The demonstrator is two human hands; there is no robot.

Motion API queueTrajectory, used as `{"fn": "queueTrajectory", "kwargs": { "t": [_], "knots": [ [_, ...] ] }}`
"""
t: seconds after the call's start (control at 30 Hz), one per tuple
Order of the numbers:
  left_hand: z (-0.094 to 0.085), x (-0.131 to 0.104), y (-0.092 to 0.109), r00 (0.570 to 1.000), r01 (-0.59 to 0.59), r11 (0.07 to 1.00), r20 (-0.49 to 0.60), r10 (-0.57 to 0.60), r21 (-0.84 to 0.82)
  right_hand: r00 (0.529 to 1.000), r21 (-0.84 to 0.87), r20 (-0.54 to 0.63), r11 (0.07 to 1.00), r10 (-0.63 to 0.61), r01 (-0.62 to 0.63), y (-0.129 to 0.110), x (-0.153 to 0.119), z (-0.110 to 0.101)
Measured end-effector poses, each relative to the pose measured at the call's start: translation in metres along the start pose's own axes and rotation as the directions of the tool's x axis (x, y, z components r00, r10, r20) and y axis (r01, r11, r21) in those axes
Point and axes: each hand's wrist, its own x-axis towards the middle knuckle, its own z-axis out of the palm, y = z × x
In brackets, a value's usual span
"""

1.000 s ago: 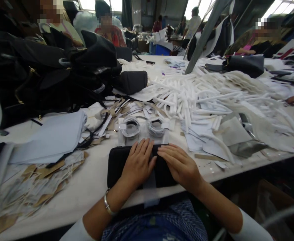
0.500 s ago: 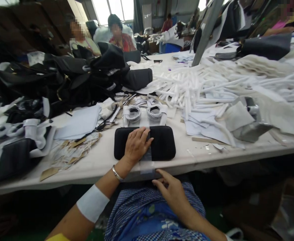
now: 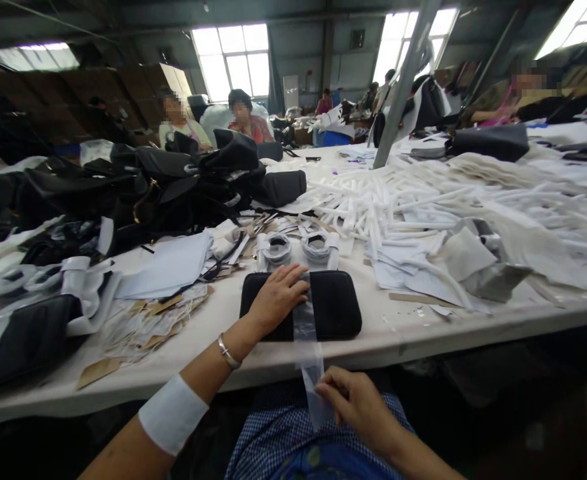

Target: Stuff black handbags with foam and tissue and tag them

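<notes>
A flat black case (image 3: pixel 337 305) lies at the table's front edge. My left hand (image 3: pixel 279 299) rests on it, palm down with fingers spread, beside a clear plastic strip (image 3: pixel 305 327) that crosses the case's middle. The strip hangs over the table edge toward my lap. Below the edge, my right hand (image 3: pixel 349 395) pinches the strip's side between thumb and fingers. Just behind the case sit two wrapped rings (image 3: pixel 277 248) in white and clear wrapping.
Black bags (image 3: pixel 173 193) are heaped at the left, near white sheets (image 3: pixel 166 267) and brown tags (image 3: pixel 153 323). White strips (image 3: pixel 368 200) cover the right side, with a grey post (image 3: pixel 398 93) behind. Several people sit or stand farther back.
The view has tilted up. My right hand now grips the strip, which extends farther down over the edge. My left hand still lies on the case, its fingers a little more spread.
</notes>
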Motion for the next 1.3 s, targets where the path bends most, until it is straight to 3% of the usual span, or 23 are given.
{"fn": "queueTrajectory", "kwargs": {
  "t": [0.13,0.27,0.37,0.47,0.5,0.57,0.63,0.67,0.77,0.87,0.97,1.1,1.2,1.3],
  "knots": [
    [0.010,-0.001,-0.009,1.000,-0.006,0.999,-0.002,0.006,-0.052,0.999,0.000,0.049,1.000,-0.008,0.008,0.004,0.000,0.003],
    [0.013,-0.005,-0.010,1.000,0.008,0.995,0.010,-0.006,-0.101,1.000,0.048,0.017,0.999,0.014,-0.015,0.009,-0.002,0.012],
    [0.012,-0.005,-0.010,1.000,0.019,0.992,0.022,-0.017,-0.124,1.000,-0.012,-0.003,1.000,0.013,-0.013,0.013,-0.006,0.012],
    [0.013,-0.004,-0.010,0.999,0.025,0.991,0.031,-0.021,-0.129,0.982,-0.218,-0.069,0.964,-0.175,0.156,0.015,-0.011,0.000],
    [0.013,-0.004,-0.010,0.999,0.024,0.991,0.033,-0.020,-0.128,0.950,-0.302,-0.118,0.922,-0.288,0.242,0.015,-0.012,-0.006],
    [0.014,-0.003,-0.010,0.999,0.021,0.991,0.037,-0.016,-0.130,0.825,-0.489,-0.196,0.782,-0.530,0.386,0.012,-0.008,-0.020],
    [0.014,-0.003,-0.010,0.999,0.023,0.991,0.037,-0.019,-0.134,0.694,-0.663,-0.151,0.593,-0.704,0.457,0.005,0.002,-0.032],
    [0.013,-0.003,-0.010,0.999,0.025,0.991,0.038,-0.020,-0.133,0.652,-0.727,-0.079,0.491,-0.754,0.480,0.000,0.009,-0.037],
    [0.012,-0.003,-0.009,0.999,0.028,0.992,0.042,-0.023,-0.120,0.595,-0.795,0.177,0.242,-0.784,0.556,-0.017,0.032,-0.045],
    [0.012,-0.003,-0.008,0.998,0.022,0.994,0.055,-0.016,-0.104,0.546,-0.771,0.351,0.096,-0.761,0.629,-0.030,0.051,-0.048],
    [0.012,-0.003,-0.008,0.998,0.026,0.994,0.064,-0.019,-0.108,0.520,-0.728,0.452,0.037,-0.725,0.685,-0.038,0.063,-0.052],
    [0.009,-0.002,-0.007,0.997,0.044,0.987,0.064,-0.035,-0.154,0.501,-0.714,0.477,0.014,-0.723,0.700,-0.040,0.072,-0.060],
    [0.007,-0.002,-0.006,0.998,0.058,0.981,0.048,-0.050,-0.186,0.431,-0.673,0.445,0.024,-0.785,0.739,-0.039,0.077,-0.060],
    [0.005,-0.003,-0.005,0.997,0.071,0.976,0.030,-0.066,-0.205,0.423,-0.657,0.353,0.101,-0.834,0.747,-0.037,0.077,-0.054]
  ]
}}
